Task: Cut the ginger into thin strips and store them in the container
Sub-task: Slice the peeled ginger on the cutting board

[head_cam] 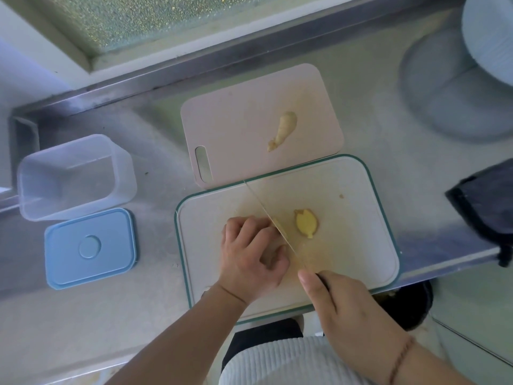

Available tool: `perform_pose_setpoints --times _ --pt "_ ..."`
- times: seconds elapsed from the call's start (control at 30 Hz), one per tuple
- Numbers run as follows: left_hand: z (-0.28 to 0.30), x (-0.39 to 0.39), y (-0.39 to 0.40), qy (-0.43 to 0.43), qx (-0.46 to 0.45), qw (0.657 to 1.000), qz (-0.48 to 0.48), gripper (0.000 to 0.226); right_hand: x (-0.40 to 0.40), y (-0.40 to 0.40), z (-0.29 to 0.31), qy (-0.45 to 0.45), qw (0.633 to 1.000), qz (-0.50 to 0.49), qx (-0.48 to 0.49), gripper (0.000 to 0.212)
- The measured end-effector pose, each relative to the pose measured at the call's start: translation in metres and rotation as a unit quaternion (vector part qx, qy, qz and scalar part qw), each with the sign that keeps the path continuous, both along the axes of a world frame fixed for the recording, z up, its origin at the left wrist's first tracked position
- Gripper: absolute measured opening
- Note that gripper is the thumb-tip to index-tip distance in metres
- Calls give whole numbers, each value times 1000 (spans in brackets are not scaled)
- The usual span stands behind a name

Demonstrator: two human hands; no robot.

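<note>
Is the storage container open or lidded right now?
Open. The clear container has no lid on; its blue lid lies flat on the counter beside it.

Single head-worn view, steeply downward and close over the cutting board (361, 218) (wide-angle).

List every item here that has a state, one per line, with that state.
Container: open, upright, looks empty.
Lid: off, flat on the counter.
Knife: gripped, blade down on the white board.
Ginger slice: cut, flat.
Ginger root: uncut, on pink board.
Left hand: curled, steadying ginger.
Right hand: gripping the handle.
</note>
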State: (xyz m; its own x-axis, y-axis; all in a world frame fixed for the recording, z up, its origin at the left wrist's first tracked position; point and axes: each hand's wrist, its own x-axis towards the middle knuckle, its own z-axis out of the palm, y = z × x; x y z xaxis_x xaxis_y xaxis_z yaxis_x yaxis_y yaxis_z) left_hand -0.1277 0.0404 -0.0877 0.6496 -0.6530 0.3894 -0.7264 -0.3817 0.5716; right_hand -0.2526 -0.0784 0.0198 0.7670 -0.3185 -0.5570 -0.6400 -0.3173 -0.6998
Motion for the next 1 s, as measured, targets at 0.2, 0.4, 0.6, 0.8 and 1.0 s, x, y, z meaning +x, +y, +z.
perform_pose_setpoints --times 0.2,0.4,0.6,0.8,1.0 --pt "-1 1 -2 -21 -20 999 -14 27 10 -2 3 30 999 17 18 61" --pt "0 2 -3 -22 -17 999 -15 9 38 -2 -8 8 999 27 18 67" --pt "-6 2 0 2 17 1000 1 20 -2 -7 1 68 997 -4 44 98" --pt "0 2 -2 8 0 1000 1 20 42 -10 -23 7 999 19 48 73" --pt "-7 3 0 10 25 1000 -4 9 -1 -4 -15 80 996 17 43 72"
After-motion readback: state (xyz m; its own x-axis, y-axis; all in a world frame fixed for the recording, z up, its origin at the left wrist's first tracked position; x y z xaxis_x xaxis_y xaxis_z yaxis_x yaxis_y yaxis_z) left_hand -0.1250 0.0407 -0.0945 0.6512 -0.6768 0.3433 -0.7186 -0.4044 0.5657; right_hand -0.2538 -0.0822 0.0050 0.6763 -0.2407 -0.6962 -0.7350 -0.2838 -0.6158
